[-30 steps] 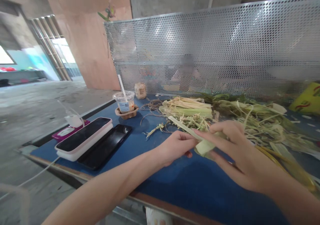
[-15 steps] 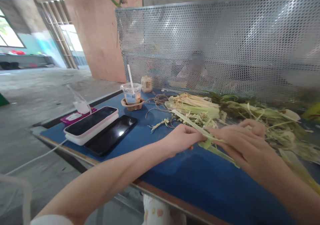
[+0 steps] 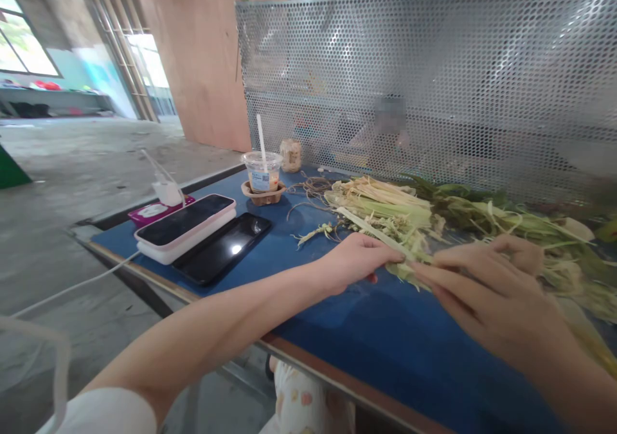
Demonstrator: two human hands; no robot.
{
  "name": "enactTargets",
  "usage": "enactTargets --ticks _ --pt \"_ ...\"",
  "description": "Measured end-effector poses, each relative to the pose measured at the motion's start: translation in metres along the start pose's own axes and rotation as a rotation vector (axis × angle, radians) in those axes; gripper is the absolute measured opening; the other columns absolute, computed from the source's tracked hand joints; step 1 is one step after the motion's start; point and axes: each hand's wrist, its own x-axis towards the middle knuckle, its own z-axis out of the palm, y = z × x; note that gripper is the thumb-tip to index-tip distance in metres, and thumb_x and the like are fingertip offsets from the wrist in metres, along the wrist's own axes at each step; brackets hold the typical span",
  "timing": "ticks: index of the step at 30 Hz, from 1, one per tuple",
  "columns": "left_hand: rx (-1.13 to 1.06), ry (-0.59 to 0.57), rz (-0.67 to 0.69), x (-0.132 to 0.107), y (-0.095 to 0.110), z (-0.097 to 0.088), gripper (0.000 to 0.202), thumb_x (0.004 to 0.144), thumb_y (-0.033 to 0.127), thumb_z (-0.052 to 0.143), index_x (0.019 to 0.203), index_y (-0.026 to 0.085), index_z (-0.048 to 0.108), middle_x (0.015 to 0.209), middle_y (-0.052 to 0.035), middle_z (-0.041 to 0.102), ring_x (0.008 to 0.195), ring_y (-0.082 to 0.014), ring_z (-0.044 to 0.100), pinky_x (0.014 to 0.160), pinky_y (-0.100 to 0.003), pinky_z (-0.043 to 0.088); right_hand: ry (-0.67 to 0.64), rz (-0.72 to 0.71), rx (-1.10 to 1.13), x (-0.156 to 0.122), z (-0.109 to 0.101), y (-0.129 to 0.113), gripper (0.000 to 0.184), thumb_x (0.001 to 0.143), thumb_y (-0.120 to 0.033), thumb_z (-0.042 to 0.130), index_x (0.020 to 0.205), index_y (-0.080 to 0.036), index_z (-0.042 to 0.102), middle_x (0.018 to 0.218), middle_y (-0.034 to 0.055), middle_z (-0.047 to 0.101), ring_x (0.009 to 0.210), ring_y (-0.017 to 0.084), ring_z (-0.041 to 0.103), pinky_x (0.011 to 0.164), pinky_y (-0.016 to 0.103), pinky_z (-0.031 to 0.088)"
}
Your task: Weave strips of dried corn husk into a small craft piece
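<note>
My left hand (image 3: 359,259) is closed in a pinch on a pale green leaf strip (image 3: 373,231) that slants up to the left over the blue table top (image 3: 337,331). My right hand (image 3: 486,286) meets it from the right, fingers pressed together on the same strip just above the table. Behind both hands lies a heap of green and straw-coloured leaves and stalks (image 3: 385,206) that stretches off to the right.
At the left of the table lie a phone on a white power bank (image 3: 186,228) and a black phone (image 3: 224,247). A plastic cup with a straw (image 3: 263,177) and a small jar (image 3: 291,155) stand at the back. A perforated metal screen (image 3: 434,87) walls off the far side, with a person behind it.
The view has shifted left and down a little. Both hands stayed on the leaf strip; my right hand's fingers have moved along it and the strip looks narrower and flatter.
</note>
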Motion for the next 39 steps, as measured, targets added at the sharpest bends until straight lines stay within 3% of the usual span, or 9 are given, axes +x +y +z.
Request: enactTargets --ticks 5,10,16,20,23,28,35,39 --pt "-0.008 0.010 -0.001 0.001 0.000 0.001 0.021 0.062 0.032 0.058 0.062 0.012 0.063 0.063 -0.0026 0.053 0.057 -0.0094 0.043 0.047 -0.022 0.036 -0.037 -0.053 -0.100 -0.002 0.003 -0.001 0.023 0.081 -0.008 0.049 0.096 -0.022 0.059 0.085 0.0034 0.065 0.082 0.019 0.058 0.069 0.036 0.037" --pt "0.025 0.024 0.015 0.002 -0.004 0.001 0.022 0.063 0.033 0.058 0.064 0.012 0.065 0.061 -0.0014 0.054 0.053 -0.0083 0.042 0.047 -0.021 0.035 0.015 -0.099 -0.177 0.001 0.005 -0.005 0.014 0.078 -0.010 0.055 0.090 -0.016 0.060 0.081 0.0052 0.066 0.080 0.020 0.058 0.070 0.035 0.039" --pt "0.211 0.065 0.169 0.001 -0.007 0.001 0.025 0.068 0.033 0.053 0.060 0.012 0.065 0.045 0.0044 0.037 0.045 -0.0066 0.031 0.044 -0.021 0.027 0.022 -0.111 -0.282 0.003 0.008 -0.011 0.010 0.076 -0.011 0.059 0.084 -0.016 0.057 0.078 0.0031 0.065 0.076 0.017 0.058 0.071 0.033 0.039" --pt "0.252 0.072 0.176 0.001 -0.006 0.002 0.025 0.068 0.031 0.051 0.058 0.012 0.063 0.044 0.0047 0.035 0.044 -0.0071 0.029 0.044 -0.022 0.026 -0.014 -0.205 -0.302 0.003 0.012 -0.013 0.011 0.076 -0.009 0.057 0.084 -0.017 0.055 0.079 0.0025 0.064 0.076 0.015 0.058 0.072 0.032 0.038" --pt "0.265 0.058 0.231 0.002 -0.008 0.002 0.026 0.069 0.031 0.050 0.052 0.013 0.058 0.045 0.0046 0.035 0.045 -0.0072 0.030 0.045 -0.022 0.027 -0.018 -0.133 -0.267 0.005 0.015 -0.016 0.007 0.080 -0.010 0.052 0.078 -0.017 0.055 0.075 0.0034 0.063 0.074 0.017 0.058 0.071 0.033 0.036" --pt "0.349 0.040 0.400 0.000 -0.010 0.000 0.028 0.073 0.027 0.045 0.052 0.013 0.055 0.053 0.0024 0.046 0.054 -0.0089 0.040 0.054 -0.021 0.034 -0.034 0.020 -0.123 0.009 0.017 -0.021 0.015 0.083 -0.015 0.046 0.072 -0.016 0.055 0.073 0.0053 0.063 0.071 0.017 0.057 0.069 0.034 0.035" --pt "0.419 0.041 0.500 -0.003 -0.010 0.002 0.026 0.075 0.024 0.043 0.054 0.013 0.054 0.055 0.0026 0.044 0.059 -0.0089 0.042 0.055 -0.019 0.034 -0.057 0.058 -0.146 0.011 0.013 -0.020 0.016 0.082 -0.015 0.047 0.070 -0.016 0.057 0.072 0.0069 0.062 0.071 0.019 0.055 0.066 0.034 0.035" --pt "0.412 0.043 0.499 -0.001 -0.008 0.001 0.027 0.076 0.023 0.043 0.057 0.013 0.058 0.058 0.0019 0.050 0.062 -0.0103 0.046 0.058 -0.020 0.036 -0.051 0.063 -0.208 0.012 0.014 -0.020 0.019 0.083 -0.014 0.045 0.068 -0.017 0.058 0.071 0.0066 0.062 0.072 0.020 0.054 0.066 0.034 0.034"
